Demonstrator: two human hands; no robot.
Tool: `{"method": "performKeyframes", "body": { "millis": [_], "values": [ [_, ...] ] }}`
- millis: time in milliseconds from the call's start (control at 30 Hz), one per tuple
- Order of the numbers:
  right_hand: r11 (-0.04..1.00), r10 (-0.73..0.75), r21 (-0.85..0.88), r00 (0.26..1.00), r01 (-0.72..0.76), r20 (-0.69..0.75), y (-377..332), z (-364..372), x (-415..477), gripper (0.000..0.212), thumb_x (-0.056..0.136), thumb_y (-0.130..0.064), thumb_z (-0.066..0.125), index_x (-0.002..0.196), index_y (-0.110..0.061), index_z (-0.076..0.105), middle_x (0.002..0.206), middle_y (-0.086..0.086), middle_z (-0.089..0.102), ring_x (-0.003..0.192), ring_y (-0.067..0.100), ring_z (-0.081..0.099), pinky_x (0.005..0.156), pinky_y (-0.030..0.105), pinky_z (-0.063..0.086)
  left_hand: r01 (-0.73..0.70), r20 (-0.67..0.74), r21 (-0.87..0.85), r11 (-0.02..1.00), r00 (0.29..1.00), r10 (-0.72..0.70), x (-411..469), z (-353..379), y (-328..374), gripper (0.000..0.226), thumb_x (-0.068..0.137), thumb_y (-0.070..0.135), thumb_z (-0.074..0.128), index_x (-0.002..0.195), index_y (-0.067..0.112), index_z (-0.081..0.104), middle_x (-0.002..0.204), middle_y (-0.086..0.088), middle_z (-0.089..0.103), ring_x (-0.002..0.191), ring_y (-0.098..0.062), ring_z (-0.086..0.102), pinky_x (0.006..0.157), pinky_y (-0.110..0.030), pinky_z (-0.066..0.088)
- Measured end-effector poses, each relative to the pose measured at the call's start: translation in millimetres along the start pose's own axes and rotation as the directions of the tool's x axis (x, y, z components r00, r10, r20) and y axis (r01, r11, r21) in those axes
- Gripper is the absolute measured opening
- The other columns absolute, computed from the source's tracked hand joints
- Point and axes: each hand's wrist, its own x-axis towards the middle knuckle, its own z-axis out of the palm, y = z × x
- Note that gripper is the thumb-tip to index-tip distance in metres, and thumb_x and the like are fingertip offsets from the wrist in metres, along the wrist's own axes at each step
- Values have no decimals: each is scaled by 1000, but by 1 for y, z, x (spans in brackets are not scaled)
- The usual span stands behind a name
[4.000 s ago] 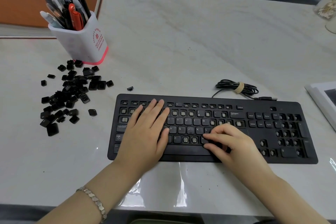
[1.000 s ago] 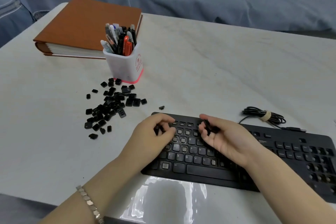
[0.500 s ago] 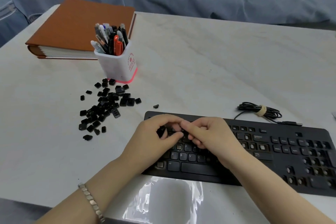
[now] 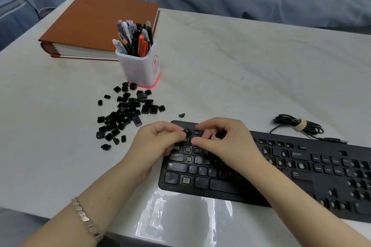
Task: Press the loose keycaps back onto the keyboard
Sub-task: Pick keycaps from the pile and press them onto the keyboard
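The left hand pinches one small, square, matte-black keycap in its grip, over the ten-o'clock corner of the flat black plastic keyboard. The right hand curls close at the cap's three o'clock. A dark bit shows between its fingers, perhaps a second cap, so I cannot tell what that grip holds. At the keyboard's ten o'clock, several dozen loose keycaps lie heaped on the glossy marbled surface, with one stray cap apart. One white plastic pen cup stands at the heap's twelve o'clock.
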Motion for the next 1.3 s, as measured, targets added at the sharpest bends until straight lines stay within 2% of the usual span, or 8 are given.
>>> {"method": "performKeyframes", "body": {
  "millis": [267, 500, 633, 700, 767, 900, 1067, 1300],
  "values": [
    [970, -168, -182, 985, 160, -30, 4, 6, -7, 17, 70, -14, 77, 85, -20, 70, 75, -10, 61, 68, -13, 51, 58, 3, 36, 115, 78, -36, 993, 991, -112, -5, 5, -1, 16, 82, 5, 61, 67, 11, 62, 41, 2, 37, 39, -7, 32, 45, -15, 30],
    [917, -296, -300, 953, 264, -67, 15, 6, -10, 17, 70, -13, 77, 86, -17, 72, 73, -20, 57, 71, -14, 52, 61, 2, 36, 144, 102, -60, 988, 985, -138, -5, 9, -6, 17, 82, 10, 61, 66, 12, 64, 43, 1, 38, 41, -7, 33, 48, -18, 31],
    [928, -279, -285, 955, 241, -103, 26, 0, -8, 14, 71, -9, 74, 81, -17, 72, 70, -15, 58, 72, -8, 54, 59, 5, 39, -65, -52, 168, 984, 996, 75, 0, 5, -16, 18, 83, 10, 61, 68, 18, 68, 52, 9, 53, 46, -1, 44, 52, -12, 36],
    [938, -239, -285, 964, 199, -115, 34, -4, -7, 16, 71, -10, 74, 80, -23, 70, 69, -15, 57, 76, 1, 54, 61, 12, 43, -212, -149, 386, 898, 946, 287, 3, -2, -23, 16, 84, 12, 59, 81, 26, 64, 73, 10, 58, 58, 4, 48, 58, -5, 36],
    [939, -198, -307, 975, 157, -106, 41, -7, -7, 17, 71, -12, 75, 80, -25, 69, 69, -13, 56, 79, 8, 53, 64, 17, 46, -261, -152, 521, 813, 908, 389, 4, -9, -32, 17, 85, 16, 59, 98, 28, 58, 91, 8, 53, 65, 4, 47, 63, -3, 35],
    [889, -213, -415, 977, 193, -2, 49, 0, -5, 17, 71, -16, 76, 87, -21, 73, 65, -15, 49, 72, 10, 51, 62, 15, 41, -200, -125, 580, 790, 936, 329, 5, -10, -48, 39, 85, 27, 61, 123, 26, 51, 97, 8, 47, 64, -1, 46, 64, -5, 35],
    [871, -219, -440, 974, 218, 50, 48, 6, -3, 18, 74, -22, 74, 91, -22, 73, 65, -16, 45, 64, -2, 44, 67, 23, 40, -273, -42, 532, 802, 937, 347, 4, -10, -54, 44, 83, 29, 63, 120, 46, 45, 92, 8, 47, 68, 2, 46, 64, -6, 36],
    [861, -169, -474, 983, 186, 79, 47, 6, -2, 19, 78, -26, 69, 98, -27, 72, 68, -16, 46, 69, 5, 45, 72, 30, 44, -286, -44, 542, 790, 929, 367, 4, -13, -56, 45, 80, 31, 66, 120, 45, 50, 89, 9, 53, 72, 0, 49, 64, -9, 38]
  ]
}}
